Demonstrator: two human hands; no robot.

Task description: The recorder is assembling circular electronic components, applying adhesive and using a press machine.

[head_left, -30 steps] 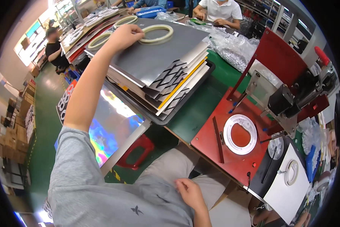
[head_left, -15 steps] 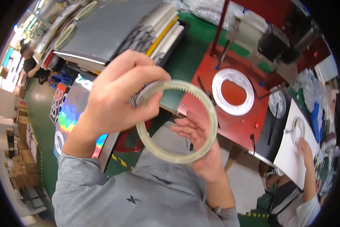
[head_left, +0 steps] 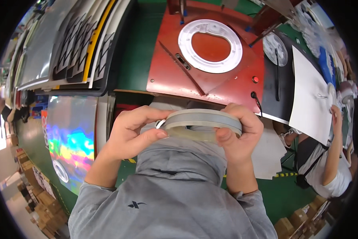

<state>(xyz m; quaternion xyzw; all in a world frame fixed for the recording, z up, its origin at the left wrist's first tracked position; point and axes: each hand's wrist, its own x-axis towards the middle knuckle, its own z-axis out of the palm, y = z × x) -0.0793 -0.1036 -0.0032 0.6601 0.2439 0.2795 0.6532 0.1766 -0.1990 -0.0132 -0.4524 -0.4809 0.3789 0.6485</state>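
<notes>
Mid-frame, above the lap, left hand (head_left: 133, 133) and right hand (head_left: 238, 133) pinch a pale ring (head_left: 201, 122) edge-on at opposite sides; uneven squeezing could likely bend or drop it.

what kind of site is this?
Likely a factory assembly station: a red press fixture holding a white ring, stacked sheet material, and both hands gripping a pale ring.

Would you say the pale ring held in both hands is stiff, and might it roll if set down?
The pale ring probably is fairly stiff: it keeps its round shape between the left hand and right hand. Being thin and hollow, it likely weighs little. On edge, it could roll.
</notes>
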